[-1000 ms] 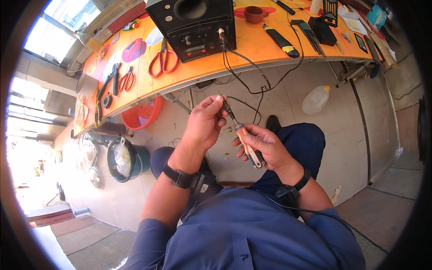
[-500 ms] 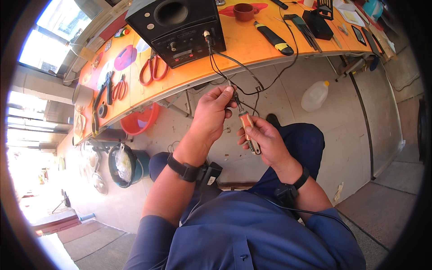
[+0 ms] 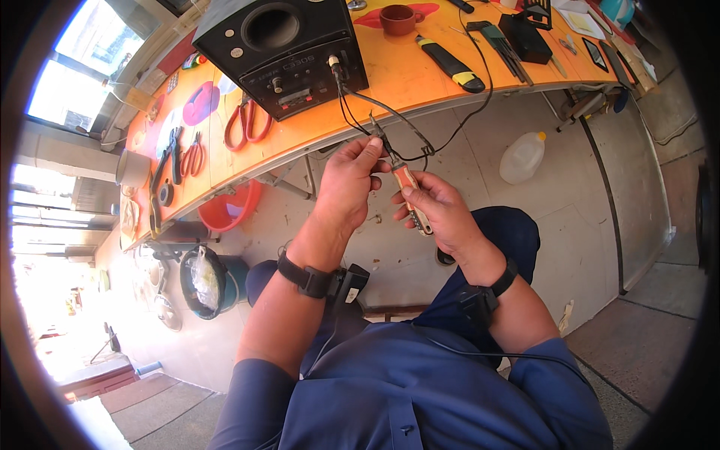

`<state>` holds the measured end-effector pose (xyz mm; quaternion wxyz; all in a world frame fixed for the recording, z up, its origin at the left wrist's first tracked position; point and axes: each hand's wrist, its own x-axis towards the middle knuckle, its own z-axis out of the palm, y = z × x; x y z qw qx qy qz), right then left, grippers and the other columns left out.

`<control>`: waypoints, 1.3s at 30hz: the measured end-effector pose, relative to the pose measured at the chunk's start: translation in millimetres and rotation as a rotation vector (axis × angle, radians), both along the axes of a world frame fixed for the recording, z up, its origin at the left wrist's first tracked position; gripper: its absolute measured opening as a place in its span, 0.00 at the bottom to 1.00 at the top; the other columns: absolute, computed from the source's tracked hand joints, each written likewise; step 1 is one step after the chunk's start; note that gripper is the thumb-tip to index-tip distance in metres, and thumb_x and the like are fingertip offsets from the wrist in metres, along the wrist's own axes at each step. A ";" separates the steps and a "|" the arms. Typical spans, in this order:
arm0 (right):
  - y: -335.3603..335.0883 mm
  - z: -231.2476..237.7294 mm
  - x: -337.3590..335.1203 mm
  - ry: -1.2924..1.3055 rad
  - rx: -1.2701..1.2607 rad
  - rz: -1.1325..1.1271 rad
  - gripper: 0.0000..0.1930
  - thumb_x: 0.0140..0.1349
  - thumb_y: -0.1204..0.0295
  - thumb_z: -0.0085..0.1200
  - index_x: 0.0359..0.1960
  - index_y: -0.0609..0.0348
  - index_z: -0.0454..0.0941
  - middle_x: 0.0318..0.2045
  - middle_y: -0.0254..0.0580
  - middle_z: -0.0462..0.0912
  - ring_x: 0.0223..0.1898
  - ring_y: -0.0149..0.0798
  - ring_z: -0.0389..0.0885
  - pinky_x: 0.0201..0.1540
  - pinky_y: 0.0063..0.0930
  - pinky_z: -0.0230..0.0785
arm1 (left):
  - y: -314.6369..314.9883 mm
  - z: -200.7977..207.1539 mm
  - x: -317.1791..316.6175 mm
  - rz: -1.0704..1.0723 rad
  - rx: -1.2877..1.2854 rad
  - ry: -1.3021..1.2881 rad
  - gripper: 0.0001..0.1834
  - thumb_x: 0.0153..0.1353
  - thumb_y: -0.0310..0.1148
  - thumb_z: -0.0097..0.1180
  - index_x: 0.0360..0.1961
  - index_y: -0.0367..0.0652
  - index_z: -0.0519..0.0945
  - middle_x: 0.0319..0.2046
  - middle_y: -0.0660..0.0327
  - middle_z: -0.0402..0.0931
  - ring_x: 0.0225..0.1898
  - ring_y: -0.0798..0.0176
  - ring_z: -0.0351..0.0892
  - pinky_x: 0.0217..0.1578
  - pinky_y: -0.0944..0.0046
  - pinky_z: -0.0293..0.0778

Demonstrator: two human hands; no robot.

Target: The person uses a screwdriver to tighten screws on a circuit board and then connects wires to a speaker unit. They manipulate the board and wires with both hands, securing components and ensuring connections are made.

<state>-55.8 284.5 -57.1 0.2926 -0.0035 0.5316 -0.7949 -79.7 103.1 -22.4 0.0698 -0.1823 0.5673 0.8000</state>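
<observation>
My right hand (image 3: pixel 441 206) is closed around the red-and-tan handle of a hand tool (image 3: pixel 409 191), whose narrow dark metal head points up and away from me. Beside that head, my left hand (image 3: pixel 349 176) pinches a thin black cable (image 3: pixel 358 124); its exact hold is partly hidden by the thumb. Both hands are in the air just short of the table's front edge. The cable runs up to a plug on the panel of a black speaker box (image 3: pixel 300 64), and a looser loop passes to the right.
On the orange table (image 3: pixel 240 161) lie red-handled scissors (image 3: pixel 247 124), pliers (image 3: pixel 193 156), a black-and-yellow cutter (image 3: pixel 450 64) and a brown cup (image 3: pixel 397 20). Below are a red basin (image 3: pixel 232 210), a bucket (image 3: pixel 236 277) holding a plastic bag, and a plastic jug (image 3: pixel 523 157).
Both hands and the tool have moved slightly up, toward the table. The tool's tip now shows above my left fingers. The whole view has shifted a little.
</observation>
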 end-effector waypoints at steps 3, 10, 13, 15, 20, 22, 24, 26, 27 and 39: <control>3.9 4.0 0.9 0.011 0.097 -0.005 0.20 0.74 0.65 0.55 0.64 0.58 0.74 0.43 0.39 0.84 0.38 0.32 0.85 0.37 0.24 0.75 | 0.1 1.1 -1.4 0.044 -0.010 -0.028 0.14 0.76 0.41 0.55 0.49 0.40 0.80 0.39 0.65 0.80 0.35 0.71 0.77 0.33 0.69 0.70; 20.7 17.3 10.7 0.142 0.283 0.048 0.20 0.74 0.66 0.55 0.64 0.60 0.74 0.43 0.37 0.84 0.37 0.29 0.83 0.38 0.23 0.73 | 0.5 0.6 -9.6 0.066 0.243 -0.054 0.16 0.79 0.43 0.45 0.51 0.43 0.78 0.43 0.61 0.82 0.44 0.64 0.81 0.40 0.66 0.72; 24.2 19.9 13.3 0.162 0.323 0.021 0.21 0.70 0.68 0.59 0.62 0.62 0.76 0.40 0.35 0.85 0.34 0.27 0.83 0.36 0.24 0.75 | 3.1 -1.2 -11.3 0.058 0.330 -0.060 0.15 0.79 0.42 0.45 0.50 0.43 0.79 0.43 0.61 0.82 0.45 0.63 0.81 0.41 0.65 0.73; 26.0 20.4 13.7 0.174 0.335 0.025 0.21 0.70 0.69 0.59 0.62 0.63 0.76 0.40 0.35 0.84 0.34 0.27 0.83 0.36 0.24 0.76 | 4.9 -2.1 -11.6 0.061 0.350 -0.062 0.14 0.79 0.41 0.45 0.49 0.44 0.79 0.43 0.62 0.82 0.45 0.63 0.82 0.42 0.65 0.73; 26.4 20.0 13.8 0.168 0.350 0.035 0.21 0.71 0.68 0.57 0.63 0.63 0.75 0.41 0.36 0.84 0.35 0.28 0.83 0.36 0.23 0.75 | 6.0 -2.5 -13.0 0.079 0.377 -0.039 0.11 0.79 0.38 0.46 0.48 0.44 0.78 0.41 0.63 0.82 0.43 0.64 0.82 0.41 0.65 0.74; 26.6 20.0 12.7 0.181 0.354 0.057 0.20 0.74 0.67 0.55 0.64 0.61 0.74 0.42 0.36 0.84 0.36 0.28 0.83 0.37 0.22 0.73 | 5.7 -3.0 -13.1 0.089 0.394 -0.033 0.11 0.79 0.38 0.47 0.47 0.44 0.78 0.41 0.63 0.82 0.43 0.64 0.82 0.41 0.65 0.74; 23.9 19.2 12.2 0.119 0.284 0.045 0.20 0.74 0.66 0.56 0.63 0.61 0.75 0.41 0.37 0.84 0.36 0.29 0.83 0.36 0.22 0.74 | 5.4 -4.2 -13.4 0.101 0.406 -0.030 0.11 0.79 0.38 0.47 0.47 0.45 0.78 0.42 0.64 0.82 0.43 0.65 0.82 0.41 0.65 0.74; 21.1 18.5 12.1 0.053 0.214 0.039 0.20 0.74 0.65 0.56 0.62 0.61 0.75 0.41 0.37 0.84 0.35 0.30 0.83 0.35 0.23 0.74 | 5.7 -6.4 -14.1 0.113 0.413 -0.032 0.10 0.79 0.38 0.48 0.46 0.46 0.78 0.42 0.64 0.82 0.43 0.65 0.82 0.41 0.65 0.74; 19.6 18.1 12.0 0.016 0.181 0.038 0.20 0.74 0.65 0.57 0.62 0.61 0.75 0.40 0.38 0.84 0.35 0.30 0.83 0.35 0.23 0.74 | 5.8 -7.6 -14.7 0.112 0.414 -0.019 0.10 0.79 0.39 0.48 0.46 0.47 0.78 0.42 0.64 0.82 0.44 0.65 0.82 0.42 0.65 0.74; 9.8 20.3 2.6 -0.052 0.069 0.048 0.18 0.75 0.64 0.53 0.60 0.60 0.76 0.40 0.36 0.83 0.36 0.29 0.81 0.36 0.24 0.74 | 8.1 -12.2 -25.8 0.172 0.446 0.006 0.11 0.79 0.39 0.47 0.49 0.46 0.78 0.42 0.64 0.82 0.44 0.64 0.82 0.45 0.60 0.75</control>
